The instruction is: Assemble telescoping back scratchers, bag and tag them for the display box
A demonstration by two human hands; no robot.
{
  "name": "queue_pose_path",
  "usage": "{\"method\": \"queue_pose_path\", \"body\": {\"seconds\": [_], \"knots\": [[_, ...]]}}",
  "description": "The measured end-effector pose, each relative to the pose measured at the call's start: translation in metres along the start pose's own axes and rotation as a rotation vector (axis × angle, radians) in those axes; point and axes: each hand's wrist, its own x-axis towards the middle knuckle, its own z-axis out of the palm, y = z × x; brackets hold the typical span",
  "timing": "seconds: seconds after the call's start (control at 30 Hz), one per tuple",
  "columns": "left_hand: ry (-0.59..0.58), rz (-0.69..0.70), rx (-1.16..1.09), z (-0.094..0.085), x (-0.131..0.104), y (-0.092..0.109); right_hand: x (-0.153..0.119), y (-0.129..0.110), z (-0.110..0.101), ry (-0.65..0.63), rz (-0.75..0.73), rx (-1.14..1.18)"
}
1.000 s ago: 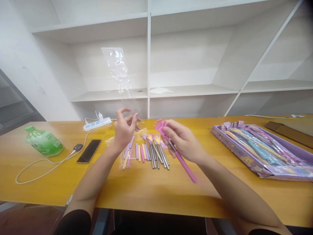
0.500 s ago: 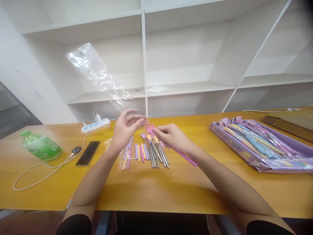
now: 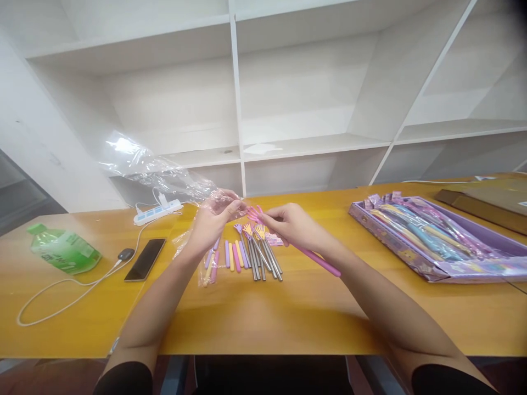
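Observation:
Between the fingers of my right hand (image 3: 292,227) is a pink back scratcher (image 3: 319,260), its small hand-shaped head pointing left and its handle running back under my wrist. My left hand (image 3: 216,222) pinches the end of a long clear plastic bag (image 3: 160,173), which stretches up and to the left. The bag's end and the scratcher's head meet, or nearly meet, between my hands; which, I cannot tell. Just below lie several metal rods with yellow and purple hand-shaped heads (image 3: 263,255). Left of them sit several pink, yellow and purple handles (image 3: 236,257), some inside clear plastic.
At the right, a purple box (image 3: 442,258) holds several bagged scratchers, with a cardboard box (image 3: 486,200) behind. To the left are a phone (image 3: 145,260), a green bottle (image 3: 63,249), a white cable and a power strip (image 3: 157,213). White shelves (image 3: 304,93) rise behind the table.
The plastic bag has swung lower and now drapes over my left fingers, which have closed on its end. The scratcher's head remains near my left fingertips.

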Motion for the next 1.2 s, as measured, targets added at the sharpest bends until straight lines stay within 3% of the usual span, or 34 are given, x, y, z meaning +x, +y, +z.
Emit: {"method": "queue_pose_path", "body": {"seconds": [0.27, 0.53, 0.73, 0.97, 1.1, 1.2], "knots": [[-0.074, 0.005, 0.101, 0.001, -0.002, -0.004, 0.0, 0.001, 0.0, -0.006, -0.016, 0.028], [-0.186, -0.124, 0.147, 0.008, -0.006, -0.006, 0.006, 0.008, 0.0, 0.023, -0.04, 0.018], [-0.076, -0.055, 0.072, 0.01, -0.003, -0.015, 0.013, 0.015, -0.001, 0.065, -0.054, 0.092], [0.157, 0.058, 0.018, 0.003, 0.0, -0.008, 0.003, 0.006, -0.009, -0.193, -0.037, 0.186], [0.188, 0.108, -0.002, 0.0, 0.001, -0.001, -0.008, -0.002, -0.007, -0.237, -0.118, 0.09], [0.227, 0.126, -0.003, -0.003, 0.002, 0.003, -0.017, -0.008, -0.002, -0.276, -0.078, 0.108]]}}
